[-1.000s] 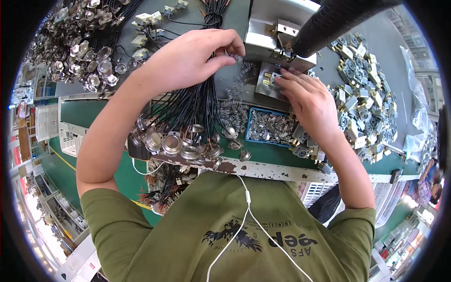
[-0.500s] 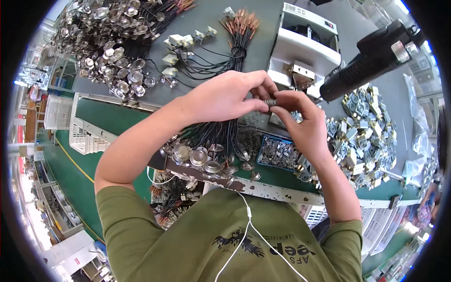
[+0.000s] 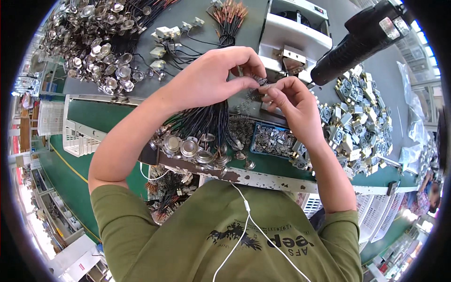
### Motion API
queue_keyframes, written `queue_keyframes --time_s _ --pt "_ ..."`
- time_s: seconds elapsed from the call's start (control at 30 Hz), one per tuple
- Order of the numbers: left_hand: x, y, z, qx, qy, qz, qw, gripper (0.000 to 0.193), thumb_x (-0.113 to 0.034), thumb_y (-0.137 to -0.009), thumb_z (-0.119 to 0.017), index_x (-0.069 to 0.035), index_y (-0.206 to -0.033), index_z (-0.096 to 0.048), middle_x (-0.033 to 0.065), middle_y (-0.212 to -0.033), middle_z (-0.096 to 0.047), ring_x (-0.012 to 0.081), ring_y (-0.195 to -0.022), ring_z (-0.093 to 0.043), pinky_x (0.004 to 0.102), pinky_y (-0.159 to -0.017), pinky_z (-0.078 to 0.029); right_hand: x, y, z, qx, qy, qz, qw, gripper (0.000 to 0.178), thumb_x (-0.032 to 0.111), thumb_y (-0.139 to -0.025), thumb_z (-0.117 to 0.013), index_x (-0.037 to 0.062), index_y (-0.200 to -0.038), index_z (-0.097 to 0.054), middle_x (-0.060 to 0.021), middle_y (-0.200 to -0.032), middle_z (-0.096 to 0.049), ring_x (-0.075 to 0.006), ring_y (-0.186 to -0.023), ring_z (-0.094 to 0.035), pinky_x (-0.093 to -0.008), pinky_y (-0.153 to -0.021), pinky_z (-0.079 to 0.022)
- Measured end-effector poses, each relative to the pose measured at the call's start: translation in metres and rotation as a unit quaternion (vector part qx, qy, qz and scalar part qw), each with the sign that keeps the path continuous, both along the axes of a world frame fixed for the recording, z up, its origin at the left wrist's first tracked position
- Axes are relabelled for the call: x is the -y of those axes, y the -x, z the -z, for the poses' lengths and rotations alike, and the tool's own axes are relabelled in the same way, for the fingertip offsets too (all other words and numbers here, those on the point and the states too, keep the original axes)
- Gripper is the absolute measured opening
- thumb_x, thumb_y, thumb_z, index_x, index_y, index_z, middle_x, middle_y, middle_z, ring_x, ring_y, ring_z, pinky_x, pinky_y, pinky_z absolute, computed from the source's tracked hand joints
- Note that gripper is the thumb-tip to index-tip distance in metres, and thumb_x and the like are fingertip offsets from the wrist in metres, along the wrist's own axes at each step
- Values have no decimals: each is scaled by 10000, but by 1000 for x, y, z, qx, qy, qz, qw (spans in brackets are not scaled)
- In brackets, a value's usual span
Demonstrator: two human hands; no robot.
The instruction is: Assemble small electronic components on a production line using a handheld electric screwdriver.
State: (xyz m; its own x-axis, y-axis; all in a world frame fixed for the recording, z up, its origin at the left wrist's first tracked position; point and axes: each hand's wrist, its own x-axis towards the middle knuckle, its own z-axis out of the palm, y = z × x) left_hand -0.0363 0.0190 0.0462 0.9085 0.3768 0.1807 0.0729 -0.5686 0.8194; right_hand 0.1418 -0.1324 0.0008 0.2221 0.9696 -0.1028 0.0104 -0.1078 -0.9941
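The left hand (image 3: 213, 75) is half curled, with thumb and forefinger a little apart, and the right hand (image 3: 300, 108) has its thumb and fingers bent nearly together. A spring (image 3: 260, 81) shows at their tips above the desk (image 3: 185, 10), but I cannot tell which hand has hold of it. More springs (image 3: 240, 126) lie nearer, between black wires (image 3: 211, 120) at left and a blue tray (image 3: 253, 136) at right.

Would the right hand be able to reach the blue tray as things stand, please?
Probably yes: the blue tray lies close to the right hand, and its top looks largely uncovered.
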Motion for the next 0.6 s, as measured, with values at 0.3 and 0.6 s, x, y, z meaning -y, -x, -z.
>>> queue_keyframes --time_s 0.3,0.6 --pt "4 -2 -2 -44 5 -10 999 217 -101 -923 -712 -2 -1102 -640 84 -954 -712 192 -872 -686 320 -812 -544 -1 10 -6 -157 -12 35 987 313 51 -975 -690 31 -1253 -549 -30 -1028 -649 -111 -897 -629 -268 -796 -542" --pt "6 2 -2 -62 57 -15 996 226 -111 -923 -737 -8 -1118 -686 70 -976 -756 136 -889 -706 290 -805 -538 0 11 2 37 -47 5 998 219 81 -999 -684 6 -1199 -634 17 -994 -668 -44 -917 -604 -206 -806 -479"
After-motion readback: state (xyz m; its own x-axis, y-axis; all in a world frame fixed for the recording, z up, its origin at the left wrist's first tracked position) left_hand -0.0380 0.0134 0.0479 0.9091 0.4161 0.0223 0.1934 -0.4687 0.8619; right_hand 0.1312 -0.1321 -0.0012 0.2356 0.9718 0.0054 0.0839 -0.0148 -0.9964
